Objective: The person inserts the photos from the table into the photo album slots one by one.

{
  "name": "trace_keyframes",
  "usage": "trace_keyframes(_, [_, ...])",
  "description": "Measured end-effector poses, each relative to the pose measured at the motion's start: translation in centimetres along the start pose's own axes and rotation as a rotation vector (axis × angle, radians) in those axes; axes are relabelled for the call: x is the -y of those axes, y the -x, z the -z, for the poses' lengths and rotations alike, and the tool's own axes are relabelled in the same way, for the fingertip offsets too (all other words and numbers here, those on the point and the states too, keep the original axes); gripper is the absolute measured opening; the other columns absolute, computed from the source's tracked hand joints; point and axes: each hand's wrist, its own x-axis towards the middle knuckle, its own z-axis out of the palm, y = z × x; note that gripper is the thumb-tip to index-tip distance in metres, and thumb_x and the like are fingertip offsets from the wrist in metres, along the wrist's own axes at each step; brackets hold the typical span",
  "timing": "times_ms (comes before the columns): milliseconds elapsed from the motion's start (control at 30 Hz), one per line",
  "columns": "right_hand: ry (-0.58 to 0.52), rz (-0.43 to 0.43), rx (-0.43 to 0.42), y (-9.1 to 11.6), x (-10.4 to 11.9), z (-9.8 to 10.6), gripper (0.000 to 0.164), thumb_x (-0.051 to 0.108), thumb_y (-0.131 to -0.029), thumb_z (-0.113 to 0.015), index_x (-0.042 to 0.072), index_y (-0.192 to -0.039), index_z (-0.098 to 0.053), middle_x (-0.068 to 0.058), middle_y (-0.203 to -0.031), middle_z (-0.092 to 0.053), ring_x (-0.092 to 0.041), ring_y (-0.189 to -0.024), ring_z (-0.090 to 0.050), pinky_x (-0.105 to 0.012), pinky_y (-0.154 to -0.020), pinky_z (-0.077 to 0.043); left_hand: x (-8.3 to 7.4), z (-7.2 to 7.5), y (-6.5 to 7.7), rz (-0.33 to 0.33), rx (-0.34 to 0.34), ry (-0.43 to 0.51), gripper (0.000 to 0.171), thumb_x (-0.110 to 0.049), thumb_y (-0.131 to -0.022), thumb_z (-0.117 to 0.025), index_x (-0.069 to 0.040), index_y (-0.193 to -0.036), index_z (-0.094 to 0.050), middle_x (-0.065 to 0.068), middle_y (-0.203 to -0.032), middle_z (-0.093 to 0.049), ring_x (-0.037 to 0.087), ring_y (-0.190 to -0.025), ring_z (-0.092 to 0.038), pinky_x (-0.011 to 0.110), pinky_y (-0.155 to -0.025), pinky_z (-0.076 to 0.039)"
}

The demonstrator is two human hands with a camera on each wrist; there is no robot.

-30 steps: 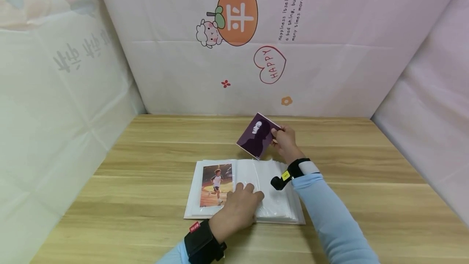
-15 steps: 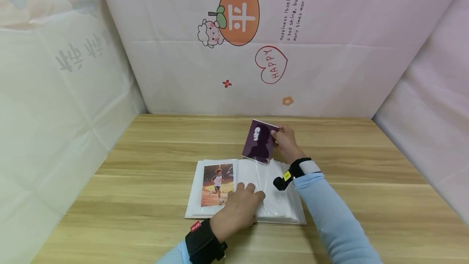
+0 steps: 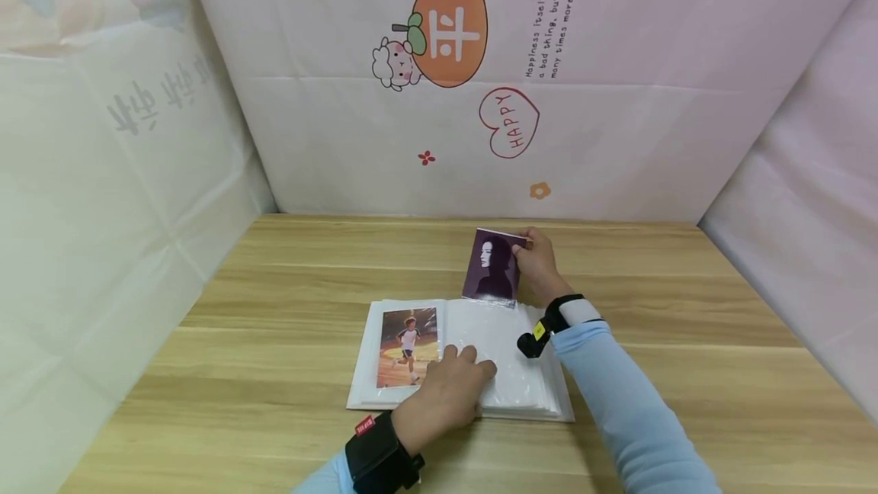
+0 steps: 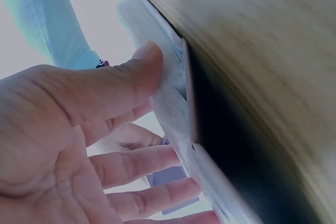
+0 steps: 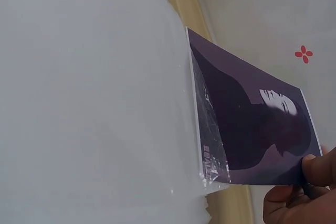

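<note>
A photo album [image 3: 521,372] lies spread on the table. On its left page shows a picture of a runner [image 3: 406,341]; the right page is a white sleeve. My right hand [image 3: 538,261] pinches a purple photo [image 3: 490,265] of a dark silhouette by its right side, thumb in front. In the right wrist view the photo's lower edge [image 5: 202,124] sits under clear film at the sleeve's top. My left hand [image 3: 449,387] rests over the middle of the album, fingers spread on the pages. In the left wrist view its thumb [image 4: 147,61] touches the page edges.
The album lies on a wood-grain table [image 3: 288,311]. A white printed cloth [image 3: 329,136] stands behind the table, and more cloth hangs on both sides. Each wrist wears a black strap [image 3: 384,452].
The right hand has turned the purple photo more upright and brought it down and right, its bottom edge now at the sleeve's top. The left hand has stayed in place.
</note>
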Motion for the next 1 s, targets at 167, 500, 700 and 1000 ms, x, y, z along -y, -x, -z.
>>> trace_keyframes(167, [0.014,0.044,0.029,0.19,0.16,-0.06,0.031,-0.006,-0.094,-0.041,0.003,-0.121,-0.052,-0.018,-0.116,-0.053,-0.028,-0.098,-0.053,-0.034,-0.077,-0.045,0.08,-0.04,0.03,-0.003,0.006,0.011,0.042,-0.019,-0.066,-0.08,-0.019,-0.105,-0.066,0.003,-0.089,-0.052,0.022,-0.077,-0.045,0.033,-0.051,-0.042])
trace_keyframes(500, [0.061,0.055,0.056,0.32,0.4,-0.13,0.031,-0.006,-0.095,-0.04,0.004,-0.12,-0.053,-0.018,-0.114,-0.054,-0.028,-0.096,-0.052,-0.033,-0.075,-0.045,0.12,0.03,0.06,-0.007,0.012,0.009,0.04,-0.02,-0.067,-0.079,-0.019,-0.105,-0.066,0.003,-0.089,-0.051,0.022,-0.077,-0.045,0.032,-0.052,-0.042])
trace_keyframes(700, [0.095,0.093,0.068,0.26,0.13,-0.04,0.03,-0.006,-0.095,-0.04,0.003,-0.121,-0.053,-0.019,-0.115,-0.055,-0.028,-0.095,-0.054,-0.033,-0.074,-0.046,0.07,0.05,-0.01,-0.002,0.027,0.006,0.04,-0.02,-0.068,-0.078,-0.019,-0.105,-0.065,0.004,-0.09,-0.051,0.022,-0.078,-0.045,0.033,-0.053,-0.043])
trace_keyframes(1000, [0.185,0.219,0.19,0.57,0.11,0.32,0.034,-0.01,-0.092,-0.04,0.0,-0.121,-0.055,-0.02,-0.116,-0.054,-0.027,-0.095,-0.053,-0.033,-0.074,-0.045,0.13,0.24,0.01,-0.003,0.027,0.009,0.038,-0.021,-0.065,-0.08,-0.021,-0.1,-0.065,0.002,-0.089,-0.051,0.022,-0.079,-0.046,0.033,-0.054,-0.043])
